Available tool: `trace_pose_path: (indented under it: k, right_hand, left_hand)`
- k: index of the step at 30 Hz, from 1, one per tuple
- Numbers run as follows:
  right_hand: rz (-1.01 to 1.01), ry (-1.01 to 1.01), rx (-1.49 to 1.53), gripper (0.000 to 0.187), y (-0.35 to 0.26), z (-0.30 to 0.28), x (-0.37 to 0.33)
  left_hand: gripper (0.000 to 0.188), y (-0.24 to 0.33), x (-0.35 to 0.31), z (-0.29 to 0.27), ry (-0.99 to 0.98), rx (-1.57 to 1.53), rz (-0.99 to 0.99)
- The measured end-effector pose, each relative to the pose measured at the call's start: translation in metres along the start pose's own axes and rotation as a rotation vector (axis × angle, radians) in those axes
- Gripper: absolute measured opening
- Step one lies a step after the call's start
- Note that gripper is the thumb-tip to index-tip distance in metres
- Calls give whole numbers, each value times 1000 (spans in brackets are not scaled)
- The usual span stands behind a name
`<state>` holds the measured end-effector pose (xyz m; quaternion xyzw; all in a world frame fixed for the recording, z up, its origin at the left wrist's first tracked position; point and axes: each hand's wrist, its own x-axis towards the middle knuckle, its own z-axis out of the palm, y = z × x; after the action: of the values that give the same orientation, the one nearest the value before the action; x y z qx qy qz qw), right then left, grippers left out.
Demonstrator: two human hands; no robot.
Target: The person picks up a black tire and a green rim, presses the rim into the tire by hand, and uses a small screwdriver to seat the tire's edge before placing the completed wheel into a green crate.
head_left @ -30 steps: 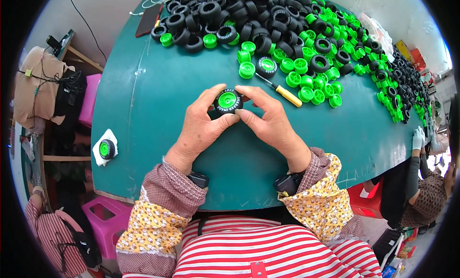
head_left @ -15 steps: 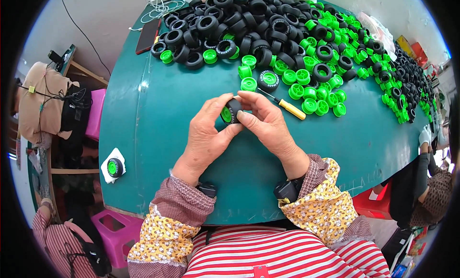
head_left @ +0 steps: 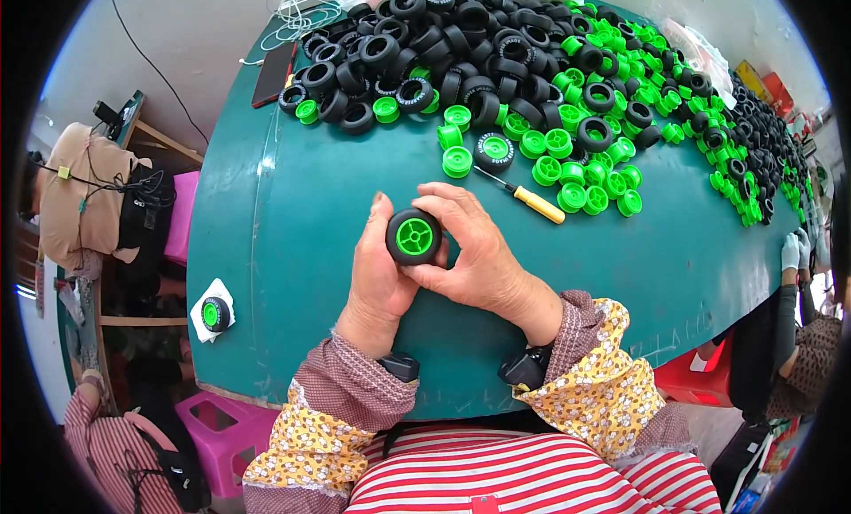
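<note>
Between my hands is a toy wheel [head_left: 414,237], a black tyre around a bright green spoked rim, its spoked face turned up toward me. My right hand [head_left: 474,253] curls around its right side, fingers over the top and thumb at the lower edge. On the other side, my left hand [head_left: 377,270] supports it with the palm and upright fingers. Just beyond lie a screwdriver [head_left: 539,204] with a yellow handle and another tyre fitted on a green rim [head_left: 494,151]. Loose green rims [head_left: 456,162] rest near them.
A heap of black tyres [head_left: 381,49] covers the back of the green table [head_left: 292,239], with green rims [head_left: 612,182] mixed in toward the right. One wheel [head_left: 214,314] sits on white paper at the left. Co-workers sit at both sides; one wears white gloves [head_left: 790,250].
The wheel has turned from edge-on to spoked face up and moved slightly lower. My right hand has shifted around its right side, and my left fingers have straightened.
</note>
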<state>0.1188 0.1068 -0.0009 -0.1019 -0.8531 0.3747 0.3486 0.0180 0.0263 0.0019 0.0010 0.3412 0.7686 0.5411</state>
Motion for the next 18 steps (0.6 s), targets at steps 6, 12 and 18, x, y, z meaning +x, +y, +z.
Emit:
trace_pose_path:
  k: [6, 12, 18]
  right_hand:
    - [-7, -30, 34, 60, 0, 4, -1]
    - [-3, -33, 87, 58, -2, 3, 1]
    - [31, -60, 146, 56, 6, 0, 0]
  left_hand:
    - [35, 2, 2, -8, -101, 114, -16]
    - [22, 4, -2, -1, 54, 125, 38]
    - [26, 1, 6, -8, -60, 67, -25]
